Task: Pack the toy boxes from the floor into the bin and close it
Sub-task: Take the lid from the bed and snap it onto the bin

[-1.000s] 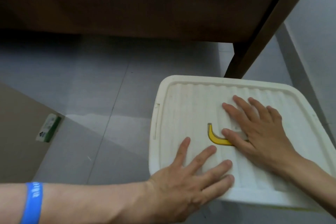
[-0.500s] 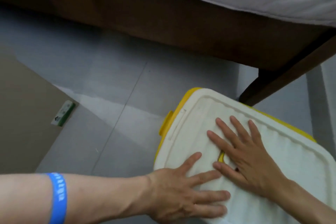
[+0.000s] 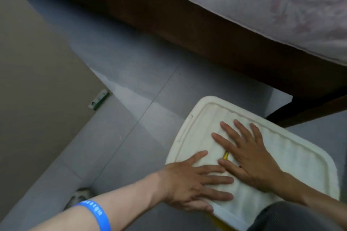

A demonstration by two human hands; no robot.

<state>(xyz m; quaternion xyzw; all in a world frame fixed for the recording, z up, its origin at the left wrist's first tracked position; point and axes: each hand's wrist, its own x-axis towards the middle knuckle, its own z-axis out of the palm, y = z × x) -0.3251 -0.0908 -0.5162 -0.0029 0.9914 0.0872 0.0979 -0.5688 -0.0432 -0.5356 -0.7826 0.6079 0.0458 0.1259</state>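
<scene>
The bin's white ribbed lid (image 3: 293,157) lies flat over the bin at the lower right, with a sliver of yellow handle (image 3: 225,155) showing between my hands. My left hand (image 3: 195,182) presses flat on the lid's near left corner, fingers spread. My right hand (image 3: 244,154) lies flat on the lid's middle, fingers straight and spread, partly covering the yellow handle. A strip of the yellow bin body (image 3: 221,224) shows under the lid's near edge. No toy boxes are visible on the floor.
A dark wooden bed frame (image 3: 187,24) with a pale mattress (image 3: 281,5) runs across the back, its leg (image 3: 308,112) just behind the bin. A tan board (image 3: 33,80) with a green label (image 3: 99,99) stands on the left. Grey floor tiles (image 3: 131,110) lie between.
The view has swung and tilted, so the bin sits lower right and more of the mattress shows. Both hands stay flat on the lid, and the yellow rim at the lid's left is hidden now.
</scene>
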